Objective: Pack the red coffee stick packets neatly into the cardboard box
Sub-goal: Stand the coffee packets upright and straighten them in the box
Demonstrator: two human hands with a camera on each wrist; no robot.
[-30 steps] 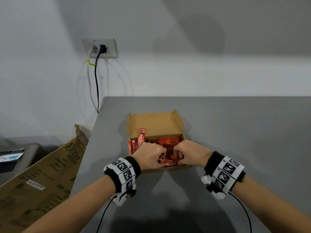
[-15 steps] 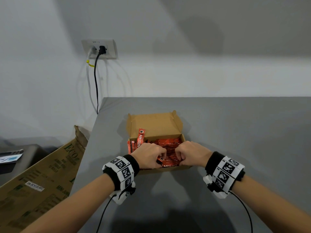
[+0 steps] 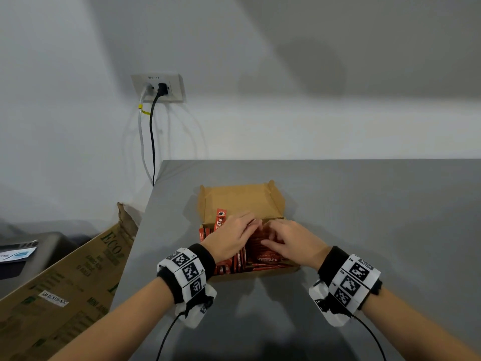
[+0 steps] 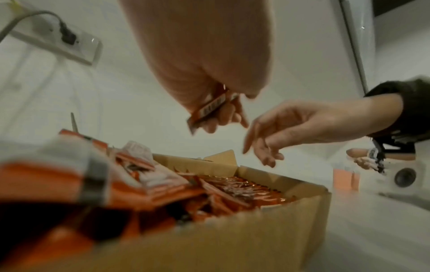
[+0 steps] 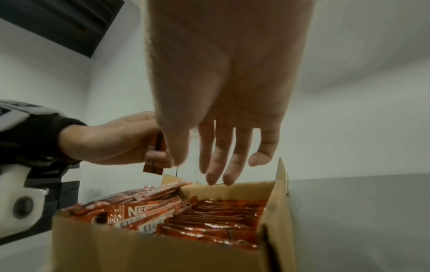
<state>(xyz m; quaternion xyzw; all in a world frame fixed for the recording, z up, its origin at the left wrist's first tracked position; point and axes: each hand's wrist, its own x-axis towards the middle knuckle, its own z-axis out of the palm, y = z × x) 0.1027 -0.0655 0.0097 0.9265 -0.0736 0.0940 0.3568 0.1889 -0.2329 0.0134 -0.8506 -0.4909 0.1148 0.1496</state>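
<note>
Two hands over brown cardboard box (image 3: 242, 201): left hand (image 3: 230, 237) pinches red coffee stick packets (image 4: 206, 110); right hand (image 3: 294, 241) spread, empty. Best seated flat, aligned.

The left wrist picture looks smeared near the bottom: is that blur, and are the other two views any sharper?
Left wrist view: yes, the nearest packets and the cardboard box wall are soft smears; the held packet is sharper. Right wrist view: crisper, with glare on the foil packets and a blurred palm. Head view: sharpest, wide-angle, with soft shadows on the wall and grey table.

Stockroom-like office corner: grey counter (image 3: 364, 204), wall socket (image 3: 158, 87), shipping carton (image 3: 65, 290).
</note>
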